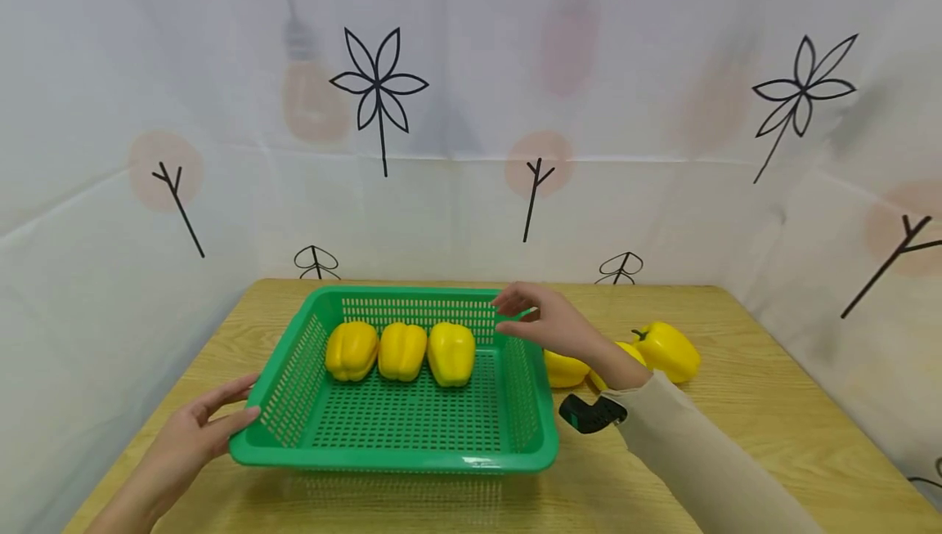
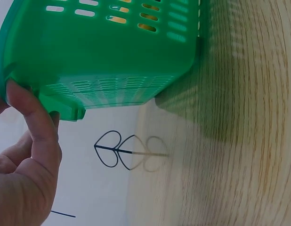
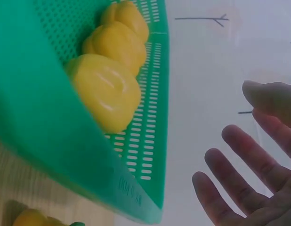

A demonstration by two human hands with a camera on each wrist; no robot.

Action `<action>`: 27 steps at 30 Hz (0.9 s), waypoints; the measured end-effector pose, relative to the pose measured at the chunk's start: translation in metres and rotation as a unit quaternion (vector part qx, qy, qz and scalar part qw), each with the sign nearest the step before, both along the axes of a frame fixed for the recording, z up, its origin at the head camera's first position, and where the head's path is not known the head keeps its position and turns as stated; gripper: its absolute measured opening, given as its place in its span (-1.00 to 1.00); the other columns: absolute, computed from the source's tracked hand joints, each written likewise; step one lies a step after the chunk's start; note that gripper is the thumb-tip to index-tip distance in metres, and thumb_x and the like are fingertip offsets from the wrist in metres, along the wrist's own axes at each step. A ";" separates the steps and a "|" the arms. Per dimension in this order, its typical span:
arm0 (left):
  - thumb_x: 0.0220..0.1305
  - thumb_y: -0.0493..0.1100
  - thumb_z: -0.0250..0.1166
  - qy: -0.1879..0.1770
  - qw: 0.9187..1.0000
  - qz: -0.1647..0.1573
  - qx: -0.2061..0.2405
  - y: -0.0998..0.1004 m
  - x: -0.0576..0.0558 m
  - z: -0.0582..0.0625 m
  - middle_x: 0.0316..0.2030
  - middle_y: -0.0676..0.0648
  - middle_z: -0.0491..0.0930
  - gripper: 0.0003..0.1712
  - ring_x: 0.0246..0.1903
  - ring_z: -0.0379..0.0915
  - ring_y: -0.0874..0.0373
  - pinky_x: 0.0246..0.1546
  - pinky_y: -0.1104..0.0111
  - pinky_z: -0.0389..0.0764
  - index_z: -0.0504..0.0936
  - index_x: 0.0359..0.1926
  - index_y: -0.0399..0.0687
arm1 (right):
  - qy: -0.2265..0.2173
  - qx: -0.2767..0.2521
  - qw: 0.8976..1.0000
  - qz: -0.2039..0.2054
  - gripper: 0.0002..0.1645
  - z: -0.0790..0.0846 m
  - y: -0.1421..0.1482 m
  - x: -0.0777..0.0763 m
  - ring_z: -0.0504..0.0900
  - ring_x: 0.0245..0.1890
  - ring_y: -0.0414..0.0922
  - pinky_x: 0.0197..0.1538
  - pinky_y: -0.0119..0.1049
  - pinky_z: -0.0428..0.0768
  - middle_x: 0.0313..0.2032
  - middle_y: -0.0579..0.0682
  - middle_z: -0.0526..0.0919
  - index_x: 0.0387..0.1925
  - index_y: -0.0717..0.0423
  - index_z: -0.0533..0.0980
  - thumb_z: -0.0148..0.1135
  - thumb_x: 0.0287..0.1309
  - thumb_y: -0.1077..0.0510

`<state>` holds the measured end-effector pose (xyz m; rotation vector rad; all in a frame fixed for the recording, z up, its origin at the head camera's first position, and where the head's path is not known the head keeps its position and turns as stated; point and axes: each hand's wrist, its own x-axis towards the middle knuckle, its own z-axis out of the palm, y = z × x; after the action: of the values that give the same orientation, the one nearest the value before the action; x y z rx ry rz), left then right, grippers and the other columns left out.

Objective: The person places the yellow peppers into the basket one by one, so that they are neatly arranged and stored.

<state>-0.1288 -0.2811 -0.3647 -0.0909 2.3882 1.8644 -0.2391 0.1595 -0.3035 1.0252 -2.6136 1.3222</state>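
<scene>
A green plastic basket with slotted walls stands on the table. Three yellow bell peppers sit side by side in a row toward its back. My left hand holds the basket's left rim, thumb on top and fingers beneath the lip, as the left wrist view shows. Over the basket's right back corner hovers my right hand, fingers spread and relaxed, nothing in them. More yellow bell peppers lie on the table right of the basket, some partly hidden by my right forearm.
The wooden table runs back to a white cloth printed with line-drawn plants. A black wrist device is worn at my right wrist, beside the basket's right wall.
</scene>
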 end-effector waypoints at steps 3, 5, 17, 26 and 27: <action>0.30 -0.06 0.20 0.002 1.000 -0.001 0.003 0.000 0.000 0.000 0.28 -0.25 0.03 -0.25 -0.20 0.56 0.13 -0.20 0.28 0.58 0.11 0.40 -0.20 | 0.004 -0.005 1.000 -0.002 -0.71 0.001 0.005 0.006 0.54 -0.12 -0.02 -0.05 -0.10 0.51 -0.11 0.01 0.57 -0.08 0.15 0.50 0.28 0.15 0.20; 0.30 -0.06 0.20 0.003 1.000 0.000 0.004 -0.001 0.000 0.000 0.28 -0.25 0.03 -0.25 -0.19 0.56 0.13 -0.20 0.28 0.58 0.11 0.39 -0.19 | 0.007 -0.008 1.000 -0.004 -0.71 0.001 0.009 0.008 0.53 -0.10 0.00 -0.03 -0.10 0.51 -0.11 0.00 0.57 -0.08 0.14 0.50 0.27 0.15 0.19; 0.29 -0.06 0.21 0.007 1.000 -0.001 0.004 -0.001 0.000 0.001 0.27 -0.26 0.05 -0.27 -0.19 0.56 0.13 -0.19 0.28 0.58 0.15 0.38 -0.19 | 0.017 -0.008 0.999 -0.037 -0.68 0.000 0.037 0.020 0.53 -0.10 0.09 -0.02 -0.02 0.50 -0.13 0.12 0.58 -0.09 0.22 0.51 0.29 0.14 0.17; 0.29 -0.07 0.21 0.006 1.000 0.000 0.005 -0.002 0.001 0.001 0.27 -0.26 0.05 -0.27 -0.20 0.56 0.13 -0.20 0.28 0.58 0.15 0.39 -0.17 | 0.030 0.014 0.998 -0.061 -0.74 0.000 0.060 0.030 0.54 -0.11 0.00 -0.05 -0.10 0.52 -0.13 -0.01 0.58 -0.09 0.15 0.52 0.25 0.18 0.18; 0.29 -0.07 0.21 0.005 1.000 0.000 0.005 -0.002 0.001 0.001 0.27 -0.25 0.05 -0.26 -0.20 0.56 0.13 -0.20 0.28 0.58 0.14 0.39 -0.17 | 0.029 0.015 0.997 -0.064 -0.73 -0.001 0.063 0.031 0.54 -0.11 0.00 -0.05 -0.13 0.52 -0.13 -0.01 0.58 -0.09 0.15 0.52 0.25 0.18 0.18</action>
<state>-0.1277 -0.2827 -0.3641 -0.0794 2.3854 1.8810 -0.2079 0.2222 -0.3041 0.8691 -2.6150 1.2110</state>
